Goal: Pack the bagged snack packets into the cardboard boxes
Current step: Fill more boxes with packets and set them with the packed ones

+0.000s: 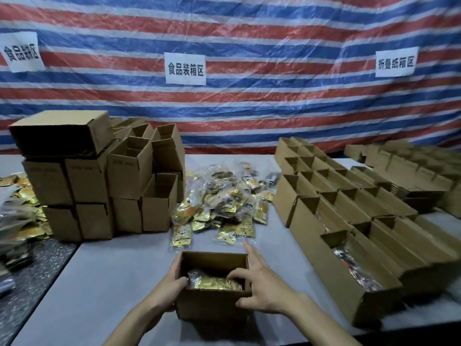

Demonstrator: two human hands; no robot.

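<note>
An open cardboard box [212, 304] stands on the table right in front of me, with a gold bagged snack packet [214, 283] lying inside it. My left hand [168, 283] grips the box's left wall, thumb hooked over the rim onto the packet. My right hand [259, 280] rests over the box's right side; some fingers curl down onto the packet, the index finger points straight ahead and the thumb lies along the front wall. A heap of loose bagged snack packets [222, 203] lies on the table behind the box.
Stacked empty cardboard boxes [99, 178] stand at the left. Rows of open boxes [349, 221], some holding packets, fill the right side. More packets [20, 203] lie at the far left. A striped tarp [224, 33] with paper signs hangs behind the grey table [99, 283].
</note>
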